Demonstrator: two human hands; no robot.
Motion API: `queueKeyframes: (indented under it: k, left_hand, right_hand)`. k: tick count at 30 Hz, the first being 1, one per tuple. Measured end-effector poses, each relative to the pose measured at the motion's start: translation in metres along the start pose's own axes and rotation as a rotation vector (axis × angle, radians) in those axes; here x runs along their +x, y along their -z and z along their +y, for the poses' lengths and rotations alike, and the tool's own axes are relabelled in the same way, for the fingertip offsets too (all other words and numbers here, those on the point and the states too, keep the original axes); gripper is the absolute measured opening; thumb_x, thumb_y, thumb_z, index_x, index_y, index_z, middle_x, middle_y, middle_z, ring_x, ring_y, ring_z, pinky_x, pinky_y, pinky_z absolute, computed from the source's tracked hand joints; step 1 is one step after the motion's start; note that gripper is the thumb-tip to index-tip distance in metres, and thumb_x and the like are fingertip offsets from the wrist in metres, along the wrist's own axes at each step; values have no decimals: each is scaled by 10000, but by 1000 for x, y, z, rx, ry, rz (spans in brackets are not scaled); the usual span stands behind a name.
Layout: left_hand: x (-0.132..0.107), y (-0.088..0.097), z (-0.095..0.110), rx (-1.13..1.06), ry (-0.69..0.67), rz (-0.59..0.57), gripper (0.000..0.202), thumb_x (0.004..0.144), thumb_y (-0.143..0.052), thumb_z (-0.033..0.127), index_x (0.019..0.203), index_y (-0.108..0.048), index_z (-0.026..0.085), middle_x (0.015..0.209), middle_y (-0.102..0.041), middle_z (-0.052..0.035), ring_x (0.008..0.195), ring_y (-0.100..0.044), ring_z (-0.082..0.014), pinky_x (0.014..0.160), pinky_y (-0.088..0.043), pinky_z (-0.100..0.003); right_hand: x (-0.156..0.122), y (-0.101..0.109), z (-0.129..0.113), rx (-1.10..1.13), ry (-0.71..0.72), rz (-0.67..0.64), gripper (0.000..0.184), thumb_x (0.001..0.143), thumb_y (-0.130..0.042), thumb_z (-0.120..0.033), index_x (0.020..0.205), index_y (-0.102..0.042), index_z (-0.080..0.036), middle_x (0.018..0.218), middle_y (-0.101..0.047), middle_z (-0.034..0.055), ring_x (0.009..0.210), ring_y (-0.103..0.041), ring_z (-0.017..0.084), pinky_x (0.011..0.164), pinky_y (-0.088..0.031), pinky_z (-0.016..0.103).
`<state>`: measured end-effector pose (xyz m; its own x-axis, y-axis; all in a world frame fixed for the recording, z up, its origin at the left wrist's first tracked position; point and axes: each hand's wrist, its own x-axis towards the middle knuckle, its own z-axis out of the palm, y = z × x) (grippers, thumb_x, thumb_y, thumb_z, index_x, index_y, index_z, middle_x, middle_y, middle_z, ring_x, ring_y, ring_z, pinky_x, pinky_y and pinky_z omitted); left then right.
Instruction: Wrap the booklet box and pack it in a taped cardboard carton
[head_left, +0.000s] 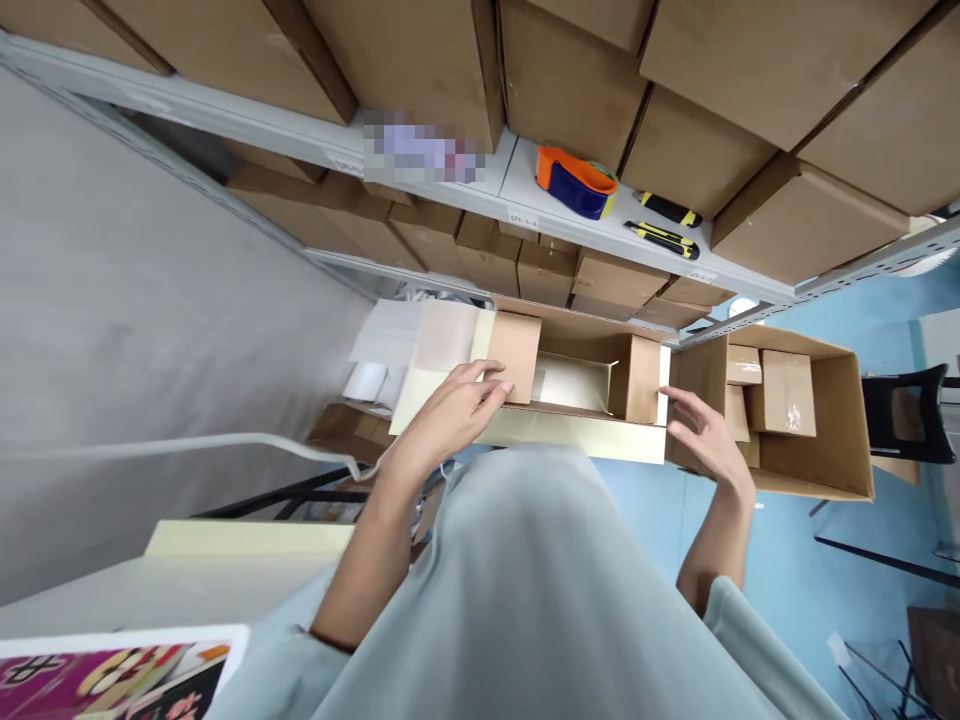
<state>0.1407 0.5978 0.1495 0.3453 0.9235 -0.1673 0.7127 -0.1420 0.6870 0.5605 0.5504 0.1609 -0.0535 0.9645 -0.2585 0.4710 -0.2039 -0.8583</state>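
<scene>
An open cardboard box (585, 340) stands in front of me on a pale yellow table (585, 436). Its two short end flaps lean over the opening, and a pale bottom shows between them. The fingers of my left hand (463, 405) rest at the left flap (516, 352), slightly curved and apart. At the other end, my right hand (703, 428) has its fingers spread beside the right flap (643, 380). Whether its fingertips touch the box I cannot tell. Neither hand grasps anything.
A large carton (840, 400) holding smaller boxes stands at the right. On the shelf (517, 205) above lie an orange and blue tape dispenser (576, 182) and two yellow-black box cutters (664, 240). Brown boxes fill the shelves. White sheets (386, 330) lie at the left.
</scene>
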Motion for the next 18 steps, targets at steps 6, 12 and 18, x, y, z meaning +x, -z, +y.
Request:
queueKeyframes:
  k: [6, 12, 18]
  left_hand:
    - [26, -3, -11, -32, 109, 101, 514, 1045, -608, 573, 1404, -712, 221, 1338, -792, -123, 1260, -709, -336, 1117, -528, -457]
    - [65, -19, -33, -5, 192, 263, 1123, 850, -891, 563, 1718, -322, 134, 1401, -711, -215, 1196, -746, -362, 1041, -573, -452]
    - [83, -12, -25, 81, -133, 346, 1328, 796, -937, 616, 1776, -154, 181, 1780, -248, -314, 1613, -386, -476, 1259, -418, -567]
  right_hand:
    - [1, -24, 13, -80, 47, 203, 557, 963, -689, -749, 1168, -820, -247, 1455, -733, 160, 1382, -675, 358, 1174, -534, 571]
    - [30, -28, 17, -307, -14, 268, 636, 994, -609, -733, 1280, -752, -183, 1235, -770, 177, 1207, -714, 358, 1104, -550, 551]
    - [58, -14, 16, -379, 108, 333, 1213, 893, -818, -598, 1804, -69, -318, 1806, -279, 199, 1562, -487, 413, 1213, -490, 636]
